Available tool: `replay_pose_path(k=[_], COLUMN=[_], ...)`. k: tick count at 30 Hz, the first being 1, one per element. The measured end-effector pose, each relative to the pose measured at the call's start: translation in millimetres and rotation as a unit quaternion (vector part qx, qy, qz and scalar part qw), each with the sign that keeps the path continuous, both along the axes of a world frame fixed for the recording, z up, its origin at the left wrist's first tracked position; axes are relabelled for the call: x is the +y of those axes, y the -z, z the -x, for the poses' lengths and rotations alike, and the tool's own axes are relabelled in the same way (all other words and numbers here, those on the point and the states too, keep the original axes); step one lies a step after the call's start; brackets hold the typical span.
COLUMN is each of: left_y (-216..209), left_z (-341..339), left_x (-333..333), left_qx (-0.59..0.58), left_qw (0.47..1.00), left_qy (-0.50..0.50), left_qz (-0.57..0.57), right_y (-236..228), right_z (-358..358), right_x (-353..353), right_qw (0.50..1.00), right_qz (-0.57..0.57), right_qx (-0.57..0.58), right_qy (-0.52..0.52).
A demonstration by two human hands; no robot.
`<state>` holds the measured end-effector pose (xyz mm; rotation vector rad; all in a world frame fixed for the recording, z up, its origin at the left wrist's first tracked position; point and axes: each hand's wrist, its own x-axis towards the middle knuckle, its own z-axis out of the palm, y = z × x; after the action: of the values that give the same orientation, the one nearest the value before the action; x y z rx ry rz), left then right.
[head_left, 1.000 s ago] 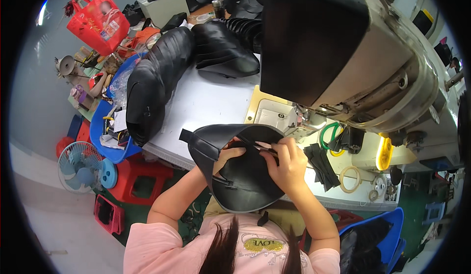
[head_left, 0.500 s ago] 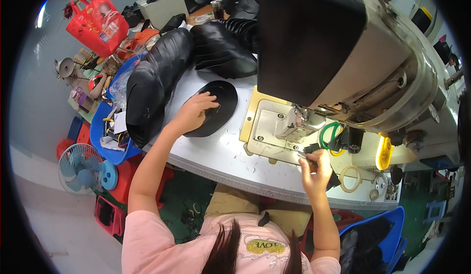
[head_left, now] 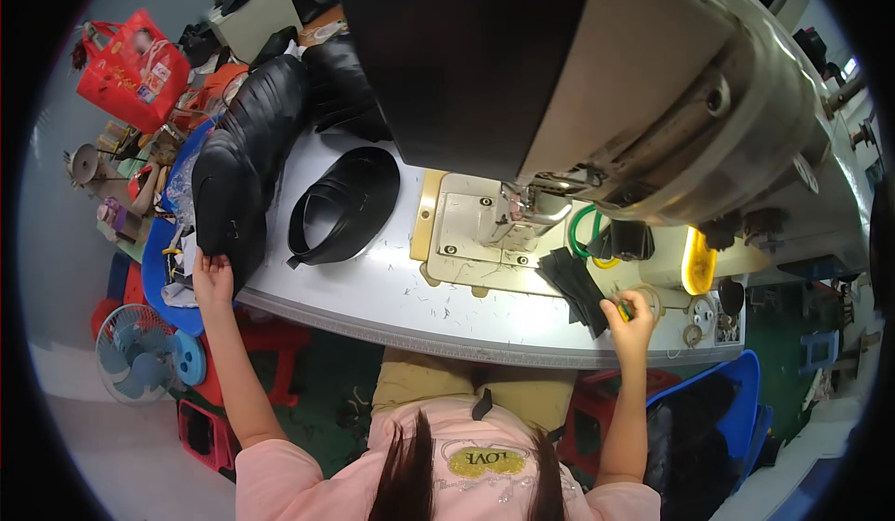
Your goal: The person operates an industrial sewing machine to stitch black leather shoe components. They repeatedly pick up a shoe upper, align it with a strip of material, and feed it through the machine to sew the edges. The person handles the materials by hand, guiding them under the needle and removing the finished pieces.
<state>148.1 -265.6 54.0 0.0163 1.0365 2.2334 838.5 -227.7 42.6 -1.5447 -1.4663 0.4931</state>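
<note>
My left hand (head_left: 213, 280) is at the near end of a long stack of curved black leather-like pieces (head_left: 227, 199). Its fingers are stretched out, with the tips against the stack's edge. To the right of that stack, a single black leather-like piece (head_left: 359, 199) lies curled into a loop on the white table. My right hand (head_left: 633, 322) is closed on small thread snips (head_left: 624, 310), mostly hidden by the fingers, with a yellow-green part showing. Flat black strips (head_left: 575, 288) lie just left of this hand, beside the sewing machine's plate (head_left: 466, 232).
The large sewing machine head (head_left: 643, 102) overhangs the table's right half. A second black stack (head_left: 343, 88) stands at the back. On the right are green and yellow rings (head_left: 583, 232) and a yellow tray (head_left: 698, 262). Blue bins flank the table; a fan (head_left: 135, 353) stands left.
My left hand has left the single black piece and moved left to the stack. That piece now sits curled open. My right hand has drawn away from the machine plate, nearer the table's edge.
</note>
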Motion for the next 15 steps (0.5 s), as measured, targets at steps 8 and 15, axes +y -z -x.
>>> replay_pose_path(k=[8, 15], left_y=[2, -20], left_z=[46, -7], left_x=[-35, -60], left_qx=[0.075, 0.044], left_qw=[0.985, 0.988], left_qy=[0.118, 0.139], left_qz=[0.099, -0.055], right_y=[-22, -15], right_z=[-8, 24], right_x=[1, 1], right_qw=[0.988, 0.985], right_qz=[0.057, 0.003], right_qx=[-0.142, -0.17], right_qy=[-0.002, 0.018])
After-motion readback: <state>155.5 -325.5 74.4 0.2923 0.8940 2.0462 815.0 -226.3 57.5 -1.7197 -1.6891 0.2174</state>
